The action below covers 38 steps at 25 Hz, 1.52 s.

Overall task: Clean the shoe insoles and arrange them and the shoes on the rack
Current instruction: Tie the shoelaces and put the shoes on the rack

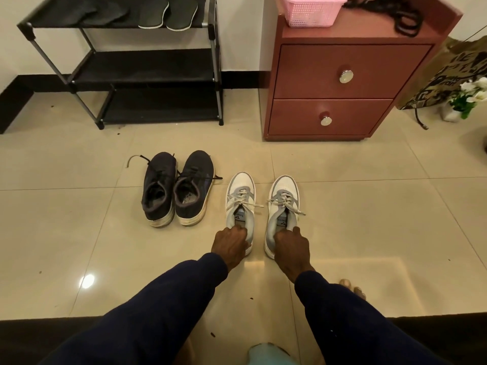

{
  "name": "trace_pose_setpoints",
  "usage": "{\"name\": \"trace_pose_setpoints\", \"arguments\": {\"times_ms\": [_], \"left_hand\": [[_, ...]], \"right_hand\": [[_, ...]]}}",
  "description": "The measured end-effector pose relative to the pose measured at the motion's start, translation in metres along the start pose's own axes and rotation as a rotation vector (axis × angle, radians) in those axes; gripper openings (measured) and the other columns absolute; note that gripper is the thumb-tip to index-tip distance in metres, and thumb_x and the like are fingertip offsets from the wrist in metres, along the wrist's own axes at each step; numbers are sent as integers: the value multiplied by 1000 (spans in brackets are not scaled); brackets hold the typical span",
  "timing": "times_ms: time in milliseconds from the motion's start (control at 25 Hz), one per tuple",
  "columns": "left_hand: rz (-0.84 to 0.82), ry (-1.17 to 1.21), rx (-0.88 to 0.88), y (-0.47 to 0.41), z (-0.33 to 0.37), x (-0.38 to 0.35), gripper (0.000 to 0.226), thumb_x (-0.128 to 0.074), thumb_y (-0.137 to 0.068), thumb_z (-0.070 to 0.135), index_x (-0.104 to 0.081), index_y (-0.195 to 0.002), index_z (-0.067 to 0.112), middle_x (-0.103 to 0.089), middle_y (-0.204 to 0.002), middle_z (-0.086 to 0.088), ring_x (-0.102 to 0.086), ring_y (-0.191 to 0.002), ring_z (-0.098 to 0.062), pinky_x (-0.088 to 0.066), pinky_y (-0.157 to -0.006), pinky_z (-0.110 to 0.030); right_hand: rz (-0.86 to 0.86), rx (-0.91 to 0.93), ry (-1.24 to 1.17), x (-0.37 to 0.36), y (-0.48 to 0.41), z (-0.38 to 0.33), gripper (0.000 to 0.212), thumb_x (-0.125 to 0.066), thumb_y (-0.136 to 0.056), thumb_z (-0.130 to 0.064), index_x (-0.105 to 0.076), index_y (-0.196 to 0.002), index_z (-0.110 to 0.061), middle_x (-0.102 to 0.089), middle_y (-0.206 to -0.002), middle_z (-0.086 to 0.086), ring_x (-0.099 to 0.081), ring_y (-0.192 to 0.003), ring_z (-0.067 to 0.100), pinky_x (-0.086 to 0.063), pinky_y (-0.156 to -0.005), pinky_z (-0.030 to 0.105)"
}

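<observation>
**Both hands on the white pair**

The rack point(147, 65) carries insoles point(168, 14) on its top shelf. A pink basket point(313, 9) sits on the cabinet point(342, 72), its contents hidden. On the floor, the left hand point(232, 243) curls its fingers over the heel of the left white shoe point(240, 191). The right hand point(291, 245) grips the right white shoe point(284, 196) likewise. The dark shoes point(179, 188) stand just beside.

Four shoes: two dark shoes point(158, 191), two white shoes point(240, 204). Two hands: left hand point(232, 243), right hand point(291, 245). One rack point(216, 61) with three shelves point(145, 67). Two grey insoles point(152, 14); darker ones beside them too dim to count. One cabinet point(355, 32), two drawers point(311, 72), two knobs point(346, 76), one basket point(313, 11)
</observation>
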State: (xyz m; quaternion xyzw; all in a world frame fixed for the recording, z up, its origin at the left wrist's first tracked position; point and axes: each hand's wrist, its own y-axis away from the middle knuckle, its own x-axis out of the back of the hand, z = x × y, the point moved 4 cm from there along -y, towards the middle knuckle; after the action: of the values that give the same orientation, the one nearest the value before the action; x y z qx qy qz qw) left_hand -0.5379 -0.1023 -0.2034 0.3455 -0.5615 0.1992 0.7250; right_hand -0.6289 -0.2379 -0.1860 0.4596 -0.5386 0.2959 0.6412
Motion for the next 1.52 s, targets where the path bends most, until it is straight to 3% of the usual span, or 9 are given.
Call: {"name": "trace_pose_setpoints", "arguments": {"times_ms": [240,440,560,760,960,1160,1320,1440,1520], "left_hand": [[142,91,48,-41,-7,14,21,-54,-105,30,-63,-108,12,-66,-111,-11,-66,-93,-30,-41,-71,-33],[295,214,79,-83,-27,17,18,-63,-99,29,-69,-104,12,-68,-105,-7,-66,-81,-25,-47,-68,-31],[360,254,119,-108,-40,27,11,-76,-88,17,-72,-95,10,-69,-98,-9,-66,-74,-27,-45,-62,-30],[344,303,198,-90,-53,87,11,-79,-78,4,-73,-87,5,-71,-91,-12,-69,-71,-33,-51,-58,-36],[287,305,276,-63,-71,185,25,-82,-68,-3,-73,-89,7,-70,-87,-11,-69,-68,-35,-55,-55,-40],[270,331,297,-58,-145,304,36,-93,-63,7,-75,-94,8,-72,-91,-10,-71,-73,-32,-59,-58,-40],[305,326,344,-71,-214,379,31,-89,-68,3,-74,-96,6,-72,-92,-12,-69,-71,-33,-59,-60,-40],[322,295,317,-102,-265,400,25,-86,-72,2,-74,-94,4,-70,-90,-14,-66,-67,-34,-56,-57,-38],[343,268,331,-136,-294,394,23,-83,-74,0,-74,-95,2,-69,-91,-15,-66,-67,-35,-56,-58,-39]], "right_hand": [[44,24,-71,4,-30,1,18,-60,-88,-5,-64,-105,-10,-67,-103,7,-69,-88,30,-52,-72,34],[140,122,-156,14,-90,-7,23,-71,-78,-11,-65,-100,-11,-65,-99,5,-66,-66,28,-53,-57,32],[199,147,-167,30,-123,-5,34,-80,-67,-11,-66,-98,-8,-65,-91,5,-63,-56,28,-43,-47,26],[209,180,-181,108,-128,-22,33,-85,-54,-4,-66,-80,-8,-61,-76,4,-57,-44,26,-30,-45,22],[80,185,-190,208,-126,-58,35,-85,-53,-7,-68,-83,-8,-62,-76,4,-60,-46,27,-48,-41,28],[10,266,-155,321,-158,-126,30,-83,-55,-6,-68,-81,-11,-61,-72,2,-58,-45,25,-45,-40,28],[-50,265,-174,383,-201,-182,32,-77,-72,-14,-69,-103,-11,-66,-85,4,-65,-63,27,-51,-55,30],[-38,266,-232,404,-251,-224,21,-69,-81,-16,-67,-102,-12,-68,-94,5,-68,-78,29,-54,-66,32],[14,272,-255,400,-294,-245,15,-68,-82,-12,-67,-96,-10,-68,-92,8,-68,-77,30,-54,-65,33]]}}
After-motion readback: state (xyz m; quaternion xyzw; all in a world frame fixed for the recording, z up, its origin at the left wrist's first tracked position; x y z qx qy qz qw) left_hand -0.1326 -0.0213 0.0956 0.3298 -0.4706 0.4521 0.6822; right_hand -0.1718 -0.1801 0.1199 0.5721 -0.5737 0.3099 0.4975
